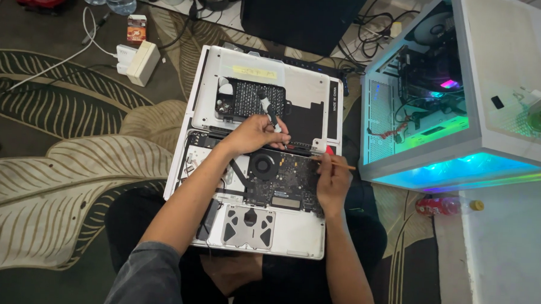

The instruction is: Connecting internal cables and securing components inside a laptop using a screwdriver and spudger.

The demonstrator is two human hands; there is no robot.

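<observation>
An opened white laptop [292, 230] lies in front of me with its circuit board [281, 179] and round black fan [262, 165] exposed. Its removed white bottom cover [309, 84] rests just beyond, holding a black perforated part [248, 99]. My left hand [256, 133] hovers over the laptop's far edge, gripping a black and white screwdriver [268, 110]. My right hand [333, 181] sits on the board's right side and pinches a thin brown stick [337, 164] that points right, next to a red-tipped piece [330, 150].
A lit white computer case [464, 99] stands at the right, glowing blue and green. A red bottle [439, 206] lies below it. White chargers [137, 60] and cables [51, 66] sit at the upper left on a leaf-patterned carpet [54, 162]. A dark monitor [299, 15] is behind.
</observation>
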